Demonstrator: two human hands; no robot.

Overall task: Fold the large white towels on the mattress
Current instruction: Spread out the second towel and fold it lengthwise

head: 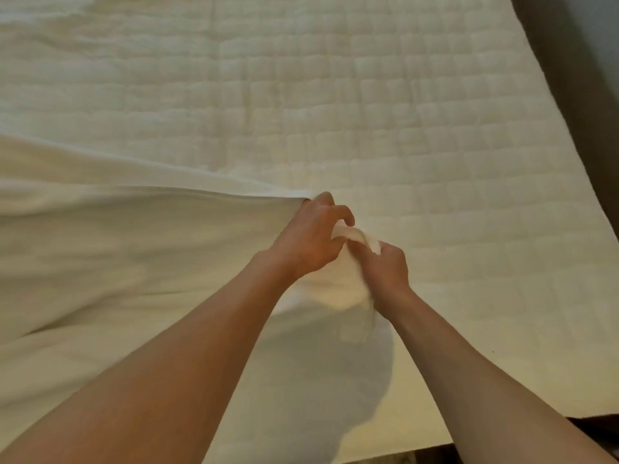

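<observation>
Pinching one bunched corner of the large white terry towel (134,249), I have my left hand (310,237) and right hand (390,271) almost touching, fingers curled tight on the cloth. The towel's length runs leftward from my fingers across the quilted cream mattress (418,112). I judge the fold must carry left, with the left hand nearer.

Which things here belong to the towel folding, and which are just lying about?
Belonging to the job: white towel, gripped at one end by the left hand and the right hand; mattress under it.
Just there: dark strip beyond the mattress's right edge; what it is, I cannot tell.
</observation>
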